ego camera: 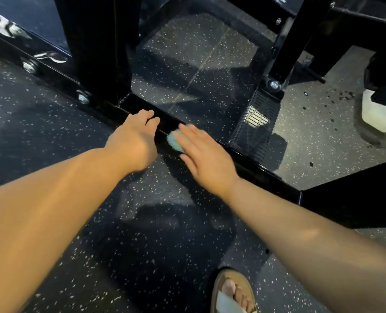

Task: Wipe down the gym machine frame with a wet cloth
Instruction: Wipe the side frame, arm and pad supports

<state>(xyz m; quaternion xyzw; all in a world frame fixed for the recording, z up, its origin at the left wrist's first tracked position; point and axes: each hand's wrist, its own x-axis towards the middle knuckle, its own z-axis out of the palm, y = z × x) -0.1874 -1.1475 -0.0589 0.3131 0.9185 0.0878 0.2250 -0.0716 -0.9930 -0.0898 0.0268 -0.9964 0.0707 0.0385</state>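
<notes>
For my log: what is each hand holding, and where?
Nothing gripped: right hand presses flat atop the cloth; left hand rests on the base bar.

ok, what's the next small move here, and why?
Probably slide the cloth along the base rail toward its near corner. The right hand already presses it flat on the rail, and the left hand rests on the rail on the other side, blocking that way.
</notes>
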